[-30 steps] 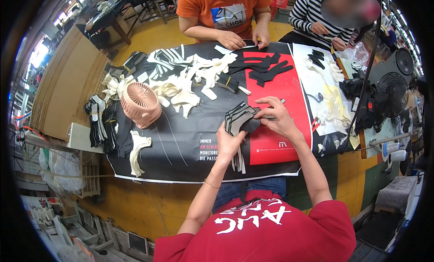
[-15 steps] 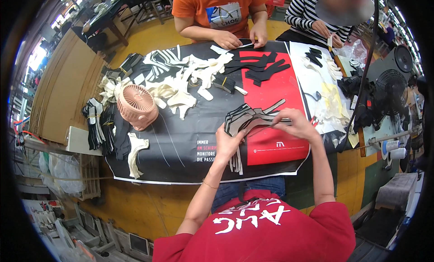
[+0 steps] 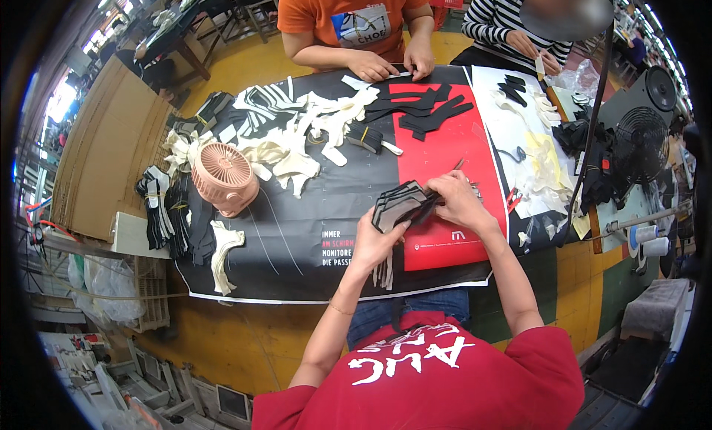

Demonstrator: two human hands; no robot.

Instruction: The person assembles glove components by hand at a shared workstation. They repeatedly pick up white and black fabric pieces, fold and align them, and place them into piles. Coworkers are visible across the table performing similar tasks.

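Note:
My left hand [image 3: 377,241] grips a stack of grey and black cut fabric pieces [image 3: 400,206] from its near left side, thumb across the near edge. The pieces lie in offset layers, held above the table. On the stack's right end my right hand [image 3: 461,200] is closed, its fingers pinching the dark ends. A thin dark tip sticks up beyond these fingers. Below my left wrist, several narrow grey strips [image 3: 383,273] lie at the table's near edge.
A pink fan [image 3: 225,174] stands at the left, near cream fabric pieces [image 3: 297,163] and dark bundles [image 3: 154,207]. Black pieces [image 3: 434,118] lie on the red area. Red-handled snips [image 3: 513,200] lie at the right. Two people work across the table [image 3: 348,200].
My right hand has shifted left against the stack. The strip ends that fanned out to the right are now gathered at its fingers, and the stack looks more compact.

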